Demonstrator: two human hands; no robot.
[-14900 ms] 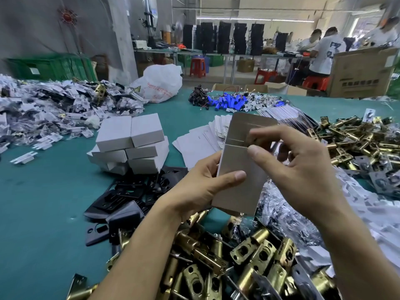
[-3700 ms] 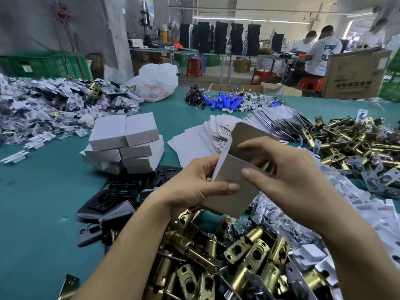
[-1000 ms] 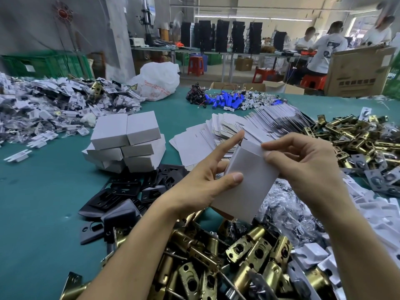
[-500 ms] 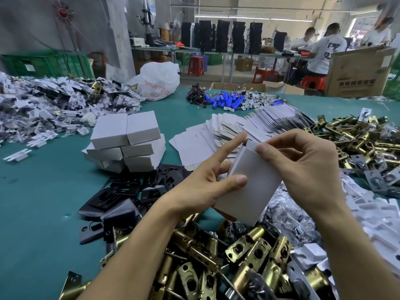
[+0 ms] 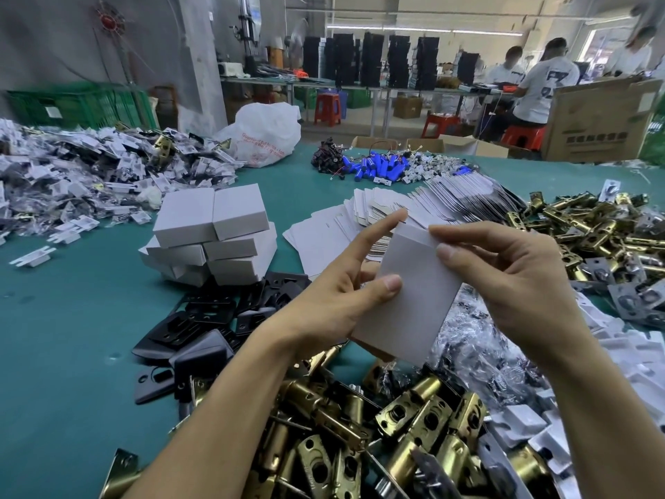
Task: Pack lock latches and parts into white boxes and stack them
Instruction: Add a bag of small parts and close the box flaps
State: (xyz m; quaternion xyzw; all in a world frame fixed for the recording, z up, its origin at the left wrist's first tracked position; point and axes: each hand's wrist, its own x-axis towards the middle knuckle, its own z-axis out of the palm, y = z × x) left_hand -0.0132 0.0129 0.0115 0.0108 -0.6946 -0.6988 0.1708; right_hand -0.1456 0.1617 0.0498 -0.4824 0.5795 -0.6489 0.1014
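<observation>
White carton (image 5: 406, 293) held tilted above brass latch pile (image 5: 396, 426). Left side gripped by left hand (image 5: 331, 304), thumb on face, index finger stretched toward top corner. Top edge pinched by right hand (image 5: 503, 279). Step judged: top flap being closed. Next: flap to be pressed home, then carton set on stack of closed boxes (image 5: 212, 232), well apart at left. Seconds earlier flap stood open, brown inside shown; now folded down.

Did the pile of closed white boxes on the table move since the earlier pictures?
No. The pile of white boxes still sits just behind the black plates, left of the flat cardboard sheets.
</observation>
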